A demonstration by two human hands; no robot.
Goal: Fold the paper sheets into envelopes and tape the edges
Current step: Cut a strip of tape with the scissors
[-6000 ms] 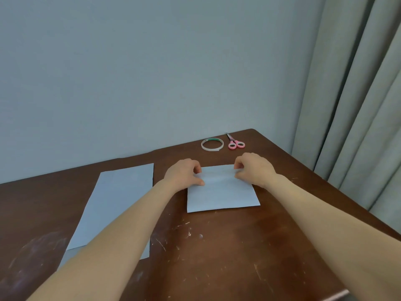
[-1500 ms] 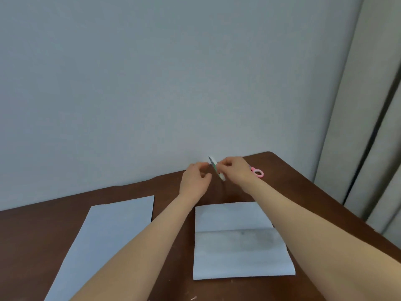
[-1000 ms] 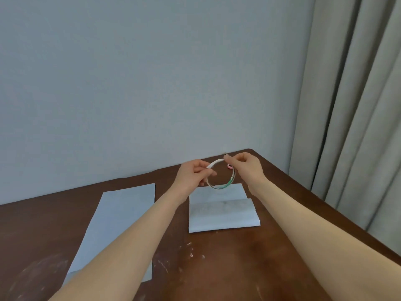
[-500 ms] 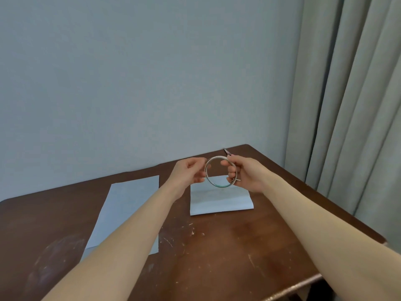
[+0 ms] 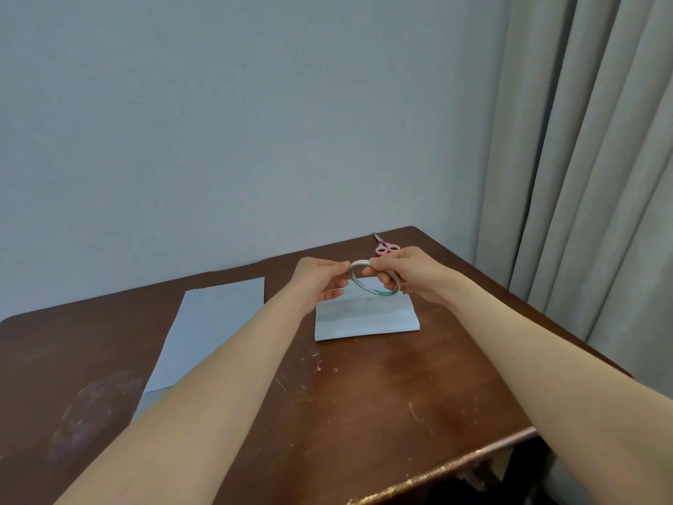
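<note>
Having left the brown wooden tabletop (image 5: pixel 364 395), the thin white tape ring (image 5: pixel 386 294) is clamped in the grip of left hand (image 5: pixel 320 282) and right hand (image 5: pixel 404 271), so taping the folded pale-blue paper sheet (image 5: pixel 364 318) should follow.

1. A plain, pale blue-grey wall (image 5: pixel 218 122) fills the upper view, evenly lit.
2. A grey-beige curtain (image 5: pixel 590 176) hangs on the right in long vertical folds. It meets the wall at the corner and drops below the level of the bench top.
3. A dark brown wooden bench (image 5: pixel 364 413) stands against the wall, its rounded far right corner near the curtain.
4. The bench top is glossy, with pale scratches and flecks in the middle and a dull whitish smear at the near left.
5. Its near right edge is worn to a lighter, chipped strip; the space beneath is too dark to make out.
6. The light is soft and diffuse, and shadows are faint.
</note>
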